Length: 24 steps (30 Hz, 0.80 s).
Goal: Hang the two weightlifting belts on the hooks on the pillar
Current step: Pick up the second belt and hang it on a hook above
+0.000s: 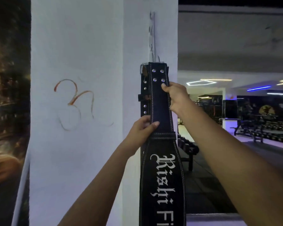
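At the frame's centre, the left hand pinched the left edge of a black weightlifting belt, fingers closed on it. Just above and right, the right hand gripped its right edge. The belt (white lettering lower down) hung against the white pillar, its top at a metal hook rack.

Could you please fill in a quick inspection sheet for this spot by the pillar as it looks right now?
Surface: white painted pillar, orange scribble on its face.
Job's things: black leather weightlifting belt with white lettering, top at the metal hook rail; a second studded black belt behind it.
Clutter: nothing seen.
Grippers: left hand and right hand both grip the front belt.
Cables: nothing seen.
Surroundings: dim gym, dumbbell rack, benches, ceiling strip lights.
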Motion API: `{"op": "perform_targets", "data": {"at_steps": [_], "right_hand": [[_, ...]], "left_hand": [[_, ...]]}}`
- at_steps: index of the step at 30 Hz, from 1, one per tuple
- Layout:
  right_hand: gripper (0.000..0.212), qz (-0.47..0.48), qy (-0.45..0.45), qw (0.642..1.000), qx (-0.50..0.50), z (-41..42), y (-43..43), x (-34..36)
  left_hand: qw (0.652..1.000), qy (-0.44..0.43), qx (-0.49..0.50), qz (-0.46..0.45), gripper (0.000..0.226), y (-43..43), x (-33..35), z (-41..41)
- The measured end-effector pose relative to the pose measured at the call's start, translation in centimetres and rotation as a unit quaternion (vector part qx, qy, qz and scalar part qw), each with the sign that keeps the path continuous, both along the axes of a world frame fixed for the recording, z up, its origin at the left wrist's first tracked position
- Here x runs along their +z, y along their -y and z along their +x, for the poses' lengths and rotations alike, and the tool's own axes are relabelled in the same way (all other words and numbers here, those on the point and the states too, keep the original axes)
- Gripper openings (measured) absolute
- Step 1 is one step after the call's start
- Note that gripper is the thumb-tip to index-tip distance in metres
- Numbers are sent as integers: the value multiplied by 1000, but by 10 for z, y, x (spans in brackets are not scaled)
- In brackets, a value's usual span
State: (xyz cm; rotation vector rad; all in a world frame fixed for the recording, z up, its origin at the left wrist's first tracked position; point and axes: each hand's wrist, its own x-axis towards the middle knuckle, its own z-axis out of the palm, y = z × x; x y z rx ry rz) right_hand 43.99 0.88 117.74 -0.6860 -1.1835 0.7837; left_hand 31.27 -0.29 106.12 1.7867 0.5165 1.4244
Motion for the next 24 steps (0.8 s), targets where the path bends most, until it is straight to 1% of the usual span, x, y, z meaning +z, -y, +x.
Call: {"op": "perform_targets", "data": {"at_steps": [4,9,13,14,15,17,20,22,24], "right_hand": [[12,-20,-8,1000,0,8,-10,-4],[14,-25,-30,999,3,18,-13,-2],[5,-39,-29,999,-22,25,-26,7],[9,-42,-33,998,-27,23,-22,10],[18,-42,-40,998,-32,23,-19,14],[31,-38,-51,997,-42,21,-8,25],[34,-29,-51,997,-46,20,-3,37],[35,-29,-51,997,-44,21,-5,37],[34,-29,-46,997,-49,23,-7,35]], "left_hand": [[996,17,-52,-72,18,0,-17,-1],[990,-53,-81,-102,16,-3,-35,-9],[986,-59,-86,-128,15,3,-37,-11],[985,-55,-92,-132,14,6,-32,-10],[986,-49,-91,-130,14,7,-27,-10],[990,-41,-70,-116,14,7,-24,-7],[988,-52,-63,-132,17,9,-44,-9],[982,-61,-88,-156,16,10,-61,-12],[979,-61,-106,-163,17,9,-63,-13]]}}
